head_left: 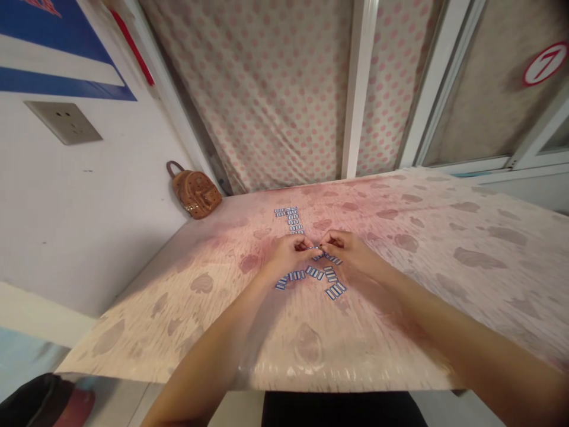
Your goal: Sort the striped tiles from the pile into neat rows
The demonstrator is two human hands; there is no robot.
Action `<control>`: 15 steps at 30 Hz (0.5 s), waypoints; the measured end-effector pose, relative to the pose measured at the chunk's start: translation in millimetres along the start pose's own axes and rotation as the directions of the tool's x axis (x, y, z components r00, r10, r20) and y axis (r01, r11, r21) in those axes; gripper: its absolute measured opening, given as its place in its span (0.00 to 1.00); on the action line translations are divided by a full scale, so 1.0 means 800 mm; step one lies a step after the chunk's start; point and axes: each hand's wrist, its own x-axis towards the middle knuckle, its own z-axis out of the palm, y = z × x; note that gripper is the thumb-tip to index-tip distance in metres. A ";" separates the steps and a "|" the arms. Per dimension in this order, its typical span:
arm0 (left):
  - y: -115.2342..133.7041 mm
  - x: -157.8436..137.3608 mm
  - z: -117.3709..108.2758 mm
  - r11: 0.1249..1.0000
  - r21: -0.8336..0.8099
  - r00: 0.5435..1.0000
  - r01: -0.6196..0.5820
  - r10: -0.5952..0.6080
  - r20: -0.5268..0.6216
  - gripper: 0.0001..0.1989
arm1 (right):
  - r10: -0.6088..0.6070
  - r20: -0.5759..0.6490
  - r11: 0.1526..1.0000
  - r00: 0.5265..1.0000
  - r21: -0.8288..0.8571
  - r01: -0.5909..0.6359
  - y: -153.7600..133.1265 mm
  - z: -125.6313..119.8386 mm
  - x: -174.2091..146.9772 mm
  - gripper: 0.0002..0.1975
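Observation:
Small flat pieces with blue edges and white stripes lie on the table; their exact kind is too small to make out. My left hand [288,252] is closed in a pinch at the near end of a row of striped pieces [294,219]. Facing it, my right hand [345,245] also pinches, fingertips almost meeting the left ones. Between the fingertips is a blue-and-white striped piece [315,249], partly hidden by the fingers. Closer to me lie several loose striped pieces [315,273], at different angles, with a small cluster [335,290] at their right.
A patterned cloth covers the table [213,332]. At its back left corner, a small brown backpack-shaped bag [198,193] rests against the wall. A dotted curtain [267,89] hangs behind the table, and a wall socket [64,123] is on the left.

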 end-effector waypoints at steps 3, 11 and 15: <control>0.001 -0.002 -0.006 0.998 0.057 1.000 -0.011 0.012 -0.013 0.15 | -0.017 -0.074 0.999 0.997 -0.036 0.014 0.005 -0.005 0.001 0.10; -0.003 -0.013 -0.009 0.950 0.298 0.944 -0.090 -0.015 0.331 0.09 | -0.030 -0.262 0.996 0.965 -0.083 0.009 0.019 -0.015 0.004 0.10; -0.008 -0.013 -0.006 0.914 0.385 0.940 -0.128 -0.012 0.342 0.08 | -0.009 -0.290 0.996 0.957 -0.086 -0.017 0.018 -0.017 0.005 0.11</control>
